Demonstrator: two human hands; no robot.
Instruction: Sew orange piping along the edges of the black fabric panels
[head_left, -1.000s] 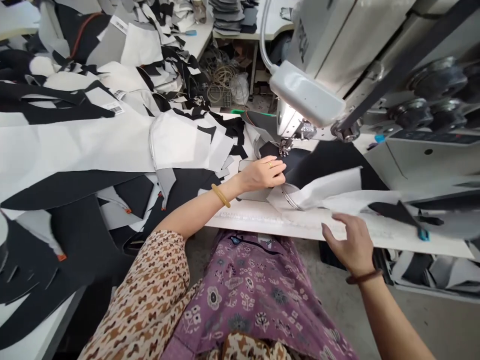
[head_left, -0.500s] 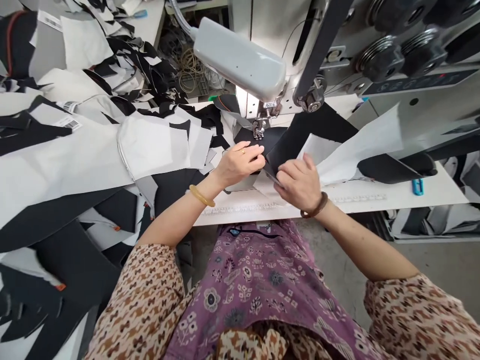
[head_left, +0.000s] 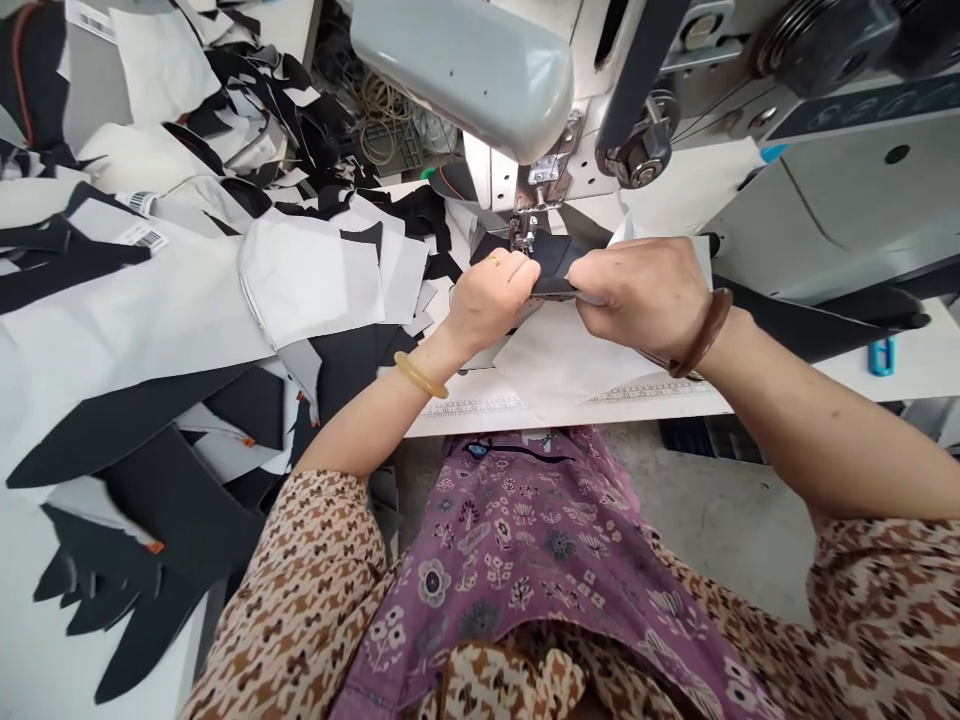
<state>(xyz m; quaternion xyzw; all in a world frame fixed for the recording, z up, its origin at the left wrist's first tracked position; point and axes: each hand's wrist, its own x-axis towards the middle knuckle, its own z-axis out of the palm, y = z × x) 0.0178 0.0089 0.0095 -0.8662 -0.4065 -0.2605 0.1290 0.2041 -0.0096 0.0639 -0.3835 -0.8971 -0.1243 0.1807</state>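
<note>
While L hand & R hand pinch black piece edge, presser foot sits just behind; little room.

A black fabric piece is pinched between the left hand and the right hand, just below the presser foot of the sewing machine. White and black cut pieces are heaped on the table at left.
</note>
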